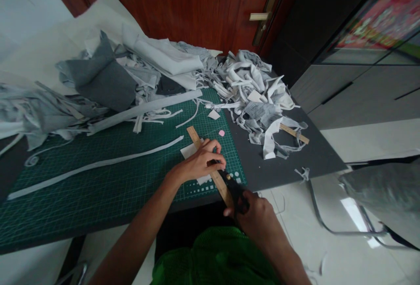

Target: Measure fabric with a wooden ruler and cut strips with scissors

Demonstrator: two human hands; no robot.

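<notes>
A wooden ruler (220, 185) lies slantwise across a small white piece (188, 150) on the green cutting mat (131, 175). My left hand (201, 160) is over the ruler with bent fingers, pressing it down; its fingertips are partly hidden. Black scissors (232, 183) are in my right hand (257, 215), whose fingers wrap the handles. The blades point toward my left fingertips, close beside the ruler, and their tips are hidden. Close by lie a pink scrap (222, 133) and a white scrap (214, 114).
A long pale fabric strip (98, 163) crosses the mat. Piles of grey and white fabric scraps (243, 75) line the back, beside a folded dark grey cloth (105, 75). A second wooden ruler (295, 133) lies among them. A metal-legged chair (341, 232) stands at right.
</notes>
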